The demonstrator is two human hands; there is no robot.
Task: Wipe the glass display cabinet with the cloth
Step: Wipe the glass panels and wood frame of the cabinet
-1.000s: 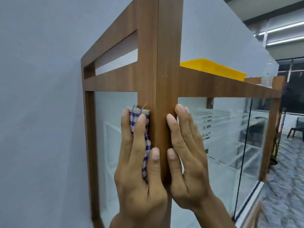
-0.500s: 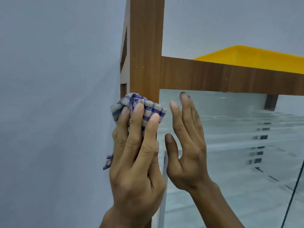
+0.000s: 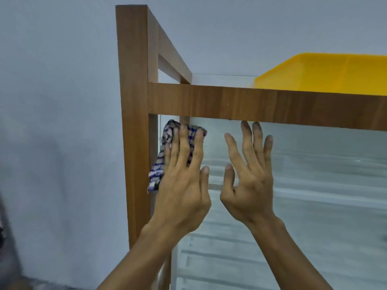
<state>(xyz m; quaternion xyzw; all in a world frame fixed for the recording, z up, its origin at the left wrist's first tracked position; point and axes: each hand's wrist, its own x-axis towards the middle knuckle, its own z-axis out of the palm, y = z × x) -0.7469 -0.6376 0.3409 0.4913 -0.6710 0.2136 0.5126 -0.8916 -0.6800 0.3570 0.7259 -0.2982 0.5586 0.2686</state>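
The glass display cabinet (image 3: 314, 185) has a brown wooden frame (image 3: 136, 122) and a front glass pane. A blue-and-white checked cloth (image 3: 167, 135) lies flat against the glass at its upper left corner, just under the top rail. My left hand (image 3: 184, 185) presses the cloth against the pane with straight fingers. My right hand (image 3: 249, 181) is beside it, fingers spread and flat near the glass, its fingertips reaching the underside of the rail. Whether it touches the pane I cannot tell.
A yellow plastic tray (image 3: 324, 74) sits on top of the cabinet at the right. A plain pale wall (image 3: 58, 122) stands to the left and behind. White shelves show through the glass.
My left hand has carried the cloth from the side of the corner post round to the front glass. My right hand has slid rightward along the front pane. The view has swung to face the front.
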